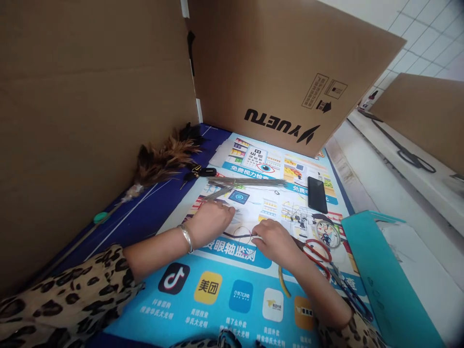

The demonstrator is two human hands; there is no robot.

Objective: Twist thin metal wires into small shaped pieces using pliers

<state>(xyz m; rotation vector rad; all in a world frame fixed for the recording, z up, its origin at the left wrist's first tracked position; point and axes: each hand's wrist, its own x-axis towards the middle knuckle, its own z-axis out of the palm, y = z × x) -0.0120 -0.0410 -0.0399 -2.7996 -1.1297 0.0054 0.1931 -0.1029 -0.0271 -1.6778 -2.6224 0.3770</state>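
Observation:
My right hand (272, 237) is closed in a pinch, with a thin wire (251, 237) at its fingertips. A faint loop hangs just below those fingers. To its left, my left hand (212, 221) is curled with the fingertips down; anything in it is too small or hidden to name. Just beyond the left hand lies a bundle of thin straight wires (250, 182), with shorter ends splayed toward me. Right of my right hand are a tangle of fine wire pieces (299, 217), a round clear dish (328, 234) with small bits, and red-handled scissors (319, 251).
A black phone (317, 194) lies at the right, near a teal box (387, 270). Blue-handled scissors (351, 292) rest beside it. A feather duster (163, 162) and a black key fob (208, 172) lie at the left. Cardboard panels (282, 63) wall the back and left.

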